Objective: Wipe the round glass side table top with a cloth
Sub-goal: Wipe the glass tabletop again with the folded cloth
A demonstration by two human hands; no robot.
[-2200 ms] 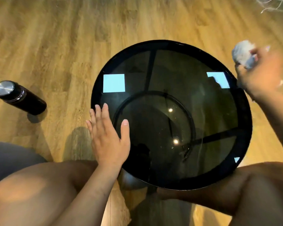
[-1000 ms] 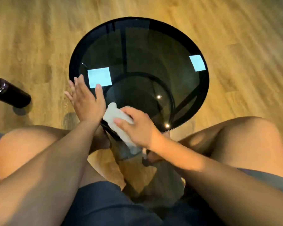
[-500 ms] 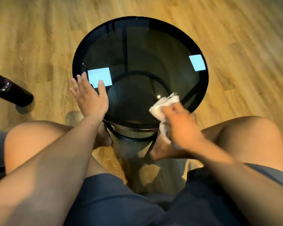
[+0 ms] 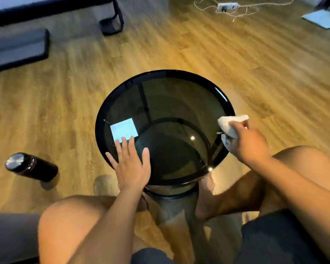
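Seated person, head cam looking down. Round dark glass table (image 4: 171, 96) stands on the wood floor (image 4: 255, 63) between the knees, black rim all round, lower ring and frame bars visible through the glass. Left hand (image 4: 131, 166) lies flat on the near-left part of the top, fingers straight and spread, thumb out to the right, holding nothing; fingertips reach the edge of a pale square reflection (image 4: 123, 130) in the glass. Right hand (image 4: 246, 145) is at the right rim, fingers curled round a crumpled white cloth (image 4: 229, 125), clamped on it; the cloth sticks out past the knuckles and sits over the rim's right edge, part on the glass side, part hanging beyond it. Can't tell if the cloth is actually pressed to the surface, frame is motion-blurred there. Small bright light spots reflect near the table's centre and near edge. A foot (image 4: 206, 201) rests by the table base. Black bottle (image 4: 31, 167) with a metal cap lies on the floor left of the table, well apart from it. Far left: dark furniture (image 4: 17, 44) with a black leg. Far top: power strip (image 4: 227, 5) with loose white cables; top right, a pale flat object (image 4: 321, 18), unclear what.
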